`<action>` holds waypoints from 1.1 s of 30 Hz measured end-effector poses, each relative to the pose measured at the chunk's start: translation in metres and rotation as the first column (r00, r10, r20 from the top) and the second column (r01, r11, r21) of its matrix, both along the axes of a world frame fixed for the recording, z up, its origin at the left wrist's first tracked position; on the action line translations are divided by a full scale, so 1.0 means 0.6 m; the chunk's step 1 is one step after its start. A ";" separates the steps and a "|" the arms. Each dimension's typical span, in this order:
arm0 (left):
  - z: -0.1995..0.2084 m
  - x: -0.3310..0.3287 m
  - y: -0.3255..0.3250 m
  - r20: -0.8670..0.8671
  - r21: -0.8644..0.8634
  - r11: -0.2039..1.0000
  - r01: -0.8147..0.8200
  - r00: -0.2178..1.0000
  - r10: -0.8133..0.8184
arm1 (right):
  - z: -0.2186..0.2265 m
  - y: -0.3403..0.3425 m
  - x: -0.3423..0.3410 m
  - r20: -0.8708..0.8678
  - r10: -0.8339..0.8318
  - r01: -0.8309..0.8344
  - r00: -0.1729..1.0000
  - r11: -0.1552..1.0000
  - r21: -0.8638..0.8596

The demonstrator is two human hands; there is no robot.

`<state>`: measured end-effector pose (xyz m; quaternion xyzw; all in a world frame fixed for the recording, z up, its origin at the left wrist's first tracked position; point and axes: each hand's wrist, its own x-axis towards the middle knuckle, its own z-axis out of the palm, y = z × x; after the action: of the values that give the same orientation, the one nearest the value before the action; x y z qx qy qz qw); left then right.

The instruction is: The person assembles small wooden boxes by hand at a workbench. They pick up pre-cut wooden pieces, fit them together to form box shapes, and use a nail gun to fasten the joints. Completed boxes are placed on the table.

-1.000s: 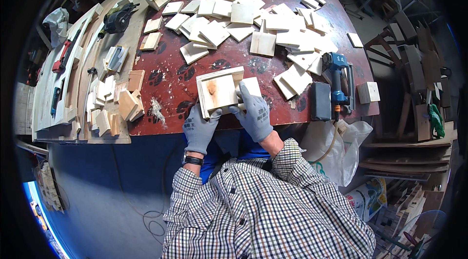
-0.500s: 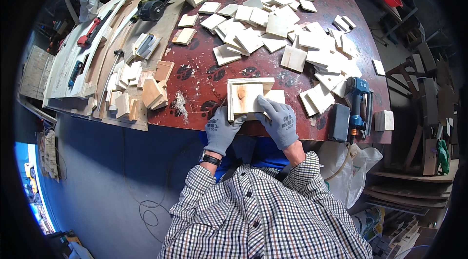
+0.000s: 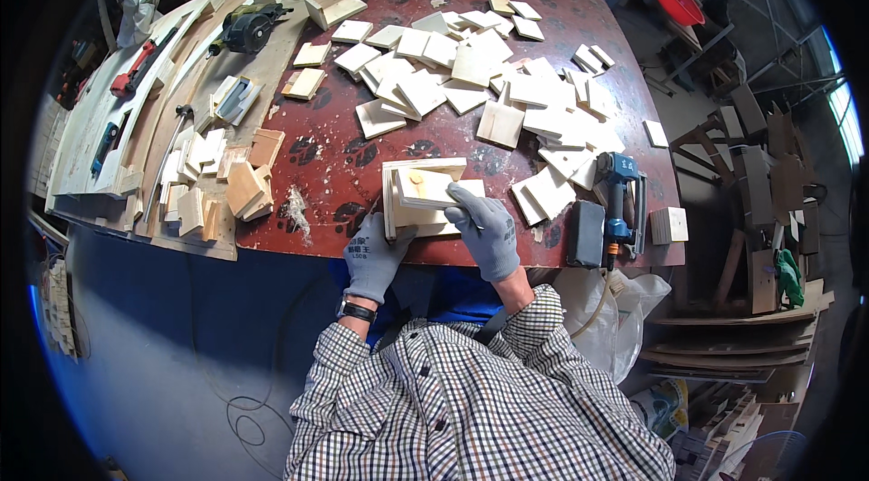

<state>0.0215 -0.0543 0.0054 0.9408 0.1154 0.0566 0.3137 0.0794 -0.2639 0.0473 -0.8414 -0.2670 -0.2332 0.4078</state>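
Note:
Both hands wear grey gloves at the near edge of the red table. A small wooden frame (image 3: 390,199) of pale boards sits on the tabletop there, with a longer side along its back. My left hand (image 3: 374,255) grips the frame's near left corner, its fingertips partly hidden. With thumb and fingers, my right hand (image 3: 487,232) pinches the right end of a small wooden board (image 3: 427,188) with an orange-brown knot. The board is tilted inside or just over the frame; whether it touches the frame's sides I cannot tell.
A heap of square wooden boards (image 3: 480,60) covers the table's (image 3: 348,133) middle. Right of my hands lie a blue nail gun (image 3: 617,200) with a hose and a dark block (image 3: 586,234). Wood offcuts (image 3: 249,187) and a circular saw (image 3: 249,28) occupy the plywood at left.
My view has swung right, so the table sits further left in it. The knotted board has been tilted in my right hand, showing its near edge. My left hand still holds the frame.

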 end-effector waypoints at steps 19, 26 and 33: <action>-0.023 -0.004 -0.003 0.184 -0.031 0.999 0.008 0.983 -0.002 | -0.085 -0.091 0.111 0.004 -0.548 0.467 0.837 0.709 -0.529; -0.007 -0.006 -0.004 0.142 -0.092 0.996 -0.011 0.990 0.024 | -0.033 -0.115 0.102 -0.026 -0.553 0.479 0.833 0.743 -0.468; -0.014 -0.004 -0.001 0.111 -0.135 0.991 0.008 0.994 0.007 | 0.035 -0.229 0.082 -0.063 -0.791 0.692 0.609 0.568 -0.446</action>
<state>0.0194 -0.0548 -0.0031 0.9128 0.1010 0.1008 0.3826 0.1287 -0.4015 0.0683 -0.9585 0.1296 -0.2173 0.1313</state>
